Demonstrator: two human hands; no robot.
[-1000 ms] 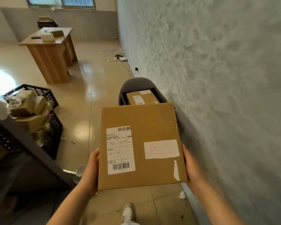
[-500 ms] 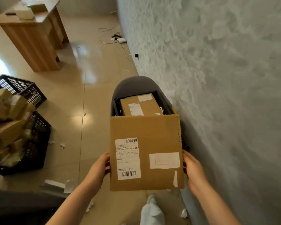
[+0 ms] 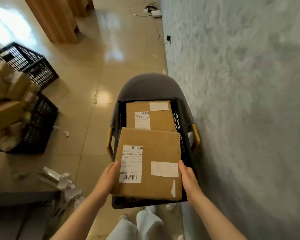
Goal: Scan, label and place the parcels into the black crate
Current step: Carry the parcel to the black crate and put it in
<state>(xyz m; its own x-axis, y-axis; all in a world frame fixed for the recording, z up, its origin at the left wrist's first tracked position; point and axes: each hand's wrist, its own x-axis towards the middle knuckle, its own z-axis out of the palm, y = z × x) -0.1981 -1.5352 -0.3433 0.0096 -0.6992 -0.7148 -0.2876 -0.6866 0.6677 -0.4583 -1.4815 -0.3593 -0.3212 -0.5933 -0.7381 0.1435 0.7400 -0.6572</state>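
I hold a flat brown cardboard parcel (image 3: 156,153) between both hands over the near half of a black crate (image 3: 184,148) that stands on a grey chair (image 3: 149,85). My left hand (image 3: 107,177) grips its left edge and my right hand (image 3: 189,177) grips its right edge, fingers hidden under the box. The parcel carries a white barcode label and a white sticker with red marks. A second labelled brown parcel (image 3: 161,118) lies in the far half of the crate.
A rough grey wall (image 3: 241,101) runs close along the right. Two black crates (image 3: 36,118) piled with brown boxes stand on the floor at left. Torn paper scraps (image 3: 62,181) litter the tiles. A wooden desk (image 3: 59,19) stands at the back. Cables (image 3: 152,11) lie by the wall.
I have stepped closer to the chair and lowered the parcel, which now hangs right over the crate's near half. Both hands keep the same hold on its edges.
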